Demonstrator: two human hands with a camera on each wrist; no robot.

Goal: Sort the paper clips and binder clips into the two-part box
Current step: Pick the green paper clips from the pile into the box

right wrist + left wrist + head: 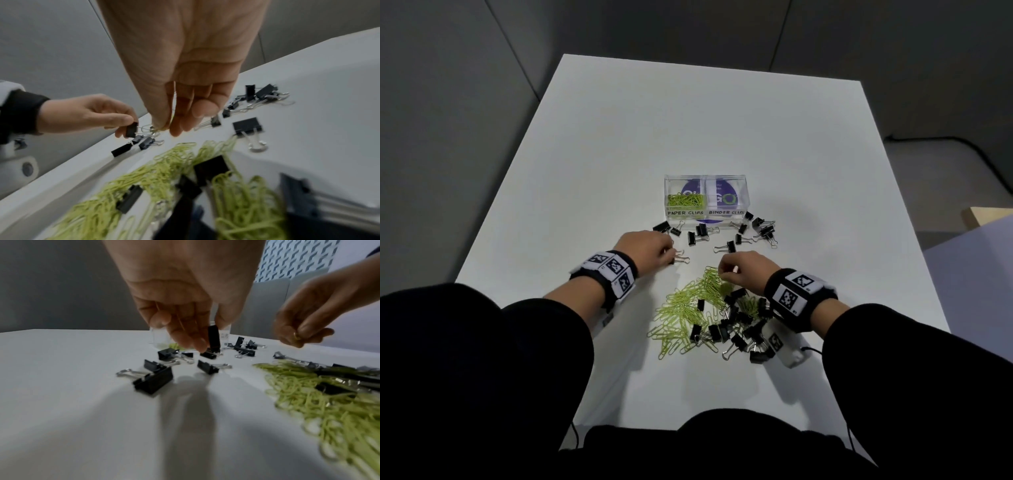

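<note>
The clear two-part box (pixel 707 214) stands mid-table; its left part, marked PAPER CLIPS, holds green paper clips (pixel 686 201), and I see no clips in the right part, marked BINDER CLIPS. My left hand (pixel 671 255) pinches a black binder clip (pixel 213 339) just above the table, in front of the box's left corner. Above the mixed pile of green paper clips (pixel 688 308) and black binder clips (pixel 739 329), my right hand (pixel 167 128) has thumb and fingertips pinched together, a bit of green showing between them.
Loose binder clips (pixel 756 229) lie scattered in front of the box and to its right. A white device (pixel 787 349) with a cable sits at the pile's right side. Bare white table (pixel 688 120) stretches behind the box and on the left.
</note>
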